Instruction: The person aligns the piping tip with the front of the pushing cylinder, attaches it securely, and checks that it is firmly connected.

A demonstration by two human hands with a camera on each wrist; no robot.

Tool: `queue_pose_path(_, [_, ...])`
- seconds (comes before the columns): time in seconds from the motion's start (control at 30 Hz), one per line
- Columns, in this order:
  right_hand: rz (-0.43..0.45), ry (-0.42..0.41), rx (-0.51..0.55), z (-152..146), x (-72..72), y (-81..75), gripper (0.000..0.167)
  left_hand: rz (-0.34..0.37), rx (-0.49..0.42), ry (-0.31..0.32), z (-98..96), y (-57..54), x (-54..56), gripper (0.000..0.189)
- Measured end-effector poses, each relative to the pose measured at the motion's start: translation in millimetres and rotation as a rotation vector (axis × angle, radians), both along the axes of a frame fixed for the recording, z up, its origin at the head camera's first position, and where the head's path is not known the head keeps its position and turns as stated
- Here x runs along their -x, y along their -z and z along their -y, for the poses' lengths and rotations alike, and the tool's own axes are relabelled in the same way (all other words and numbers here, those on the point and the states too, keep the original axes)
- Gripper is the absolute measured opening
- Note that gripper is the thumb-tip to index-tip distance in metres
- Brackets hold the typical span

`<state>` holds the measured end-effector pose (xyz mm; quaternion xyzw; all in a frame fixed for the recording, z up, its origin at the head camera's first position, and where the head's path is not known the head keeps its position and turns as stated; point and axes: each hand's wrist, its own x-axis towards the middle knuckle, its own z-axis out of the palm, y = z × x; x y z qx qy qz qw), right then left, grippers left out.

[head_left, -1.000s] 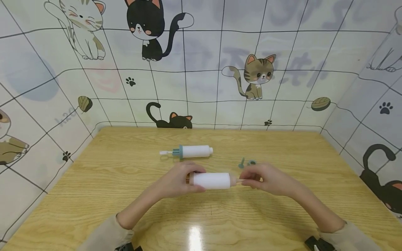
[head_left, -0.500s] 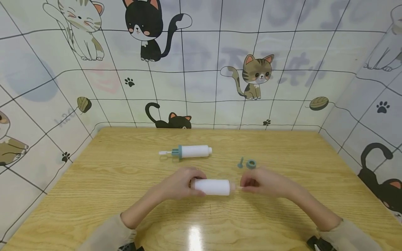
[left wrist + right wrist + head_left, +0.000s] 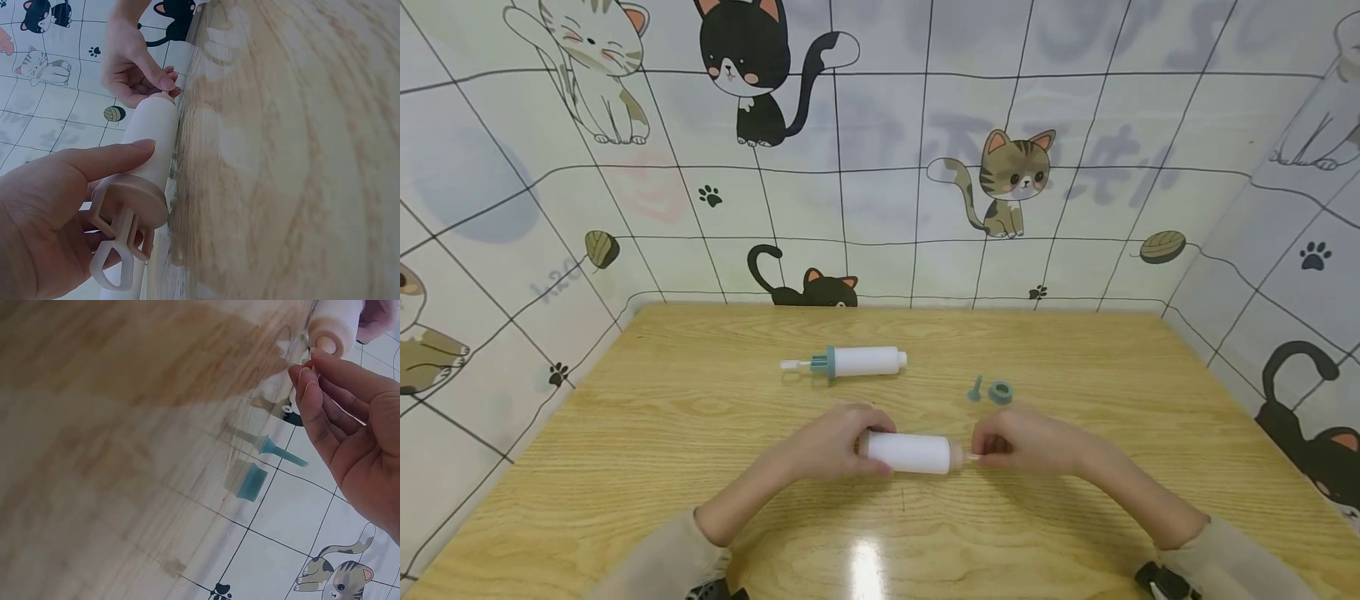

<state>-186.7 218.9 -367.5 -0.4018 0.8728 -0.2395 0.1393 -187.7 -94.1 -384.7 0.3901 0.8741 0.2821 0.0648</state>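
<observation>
Left hand (image 3: 838,443) round white tube (image 3: 913,454), right hand (image 3: 1033,442) tight on peach stem (image 3: 973,457), teal ring (image 3: 1000,399) beyond

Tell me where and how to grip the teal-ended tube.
Grip the tube across the middle of its white barrel, probably from above: it lies on its side, that plain stretch running between the teal collar and the narrow tip.

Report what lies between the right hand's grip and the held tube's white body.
A beige end piece and a thin pale stem lie between the white body and the right grip, as the head view shows.
</observation>
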Motion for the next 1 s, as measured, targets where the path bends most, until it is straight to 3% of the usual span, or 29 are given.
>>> queue_pose_path(0.7, [0.043, 0.000, 0.035, -5.4, -1.1, -3.0, 0.004, -0.023, -0.026, 0.000, 1.5, -1.6, -1.1, 0.043])
queue_pose_path(0.9, [0.016, 0.007, 0.053, -9.5, -0.7, -4.4, 0.009, 0.003, -0.053, -0.002, 1.4, -3.6, -0.3, 0.047])
queue_pose_path(1.0, [0.019, 0.030, 0.046, -10.9, -1.3, -7.3, 0.014, 0.050, -0.078, -0.016, 1.9, -5.3, -0.2, 0.048])
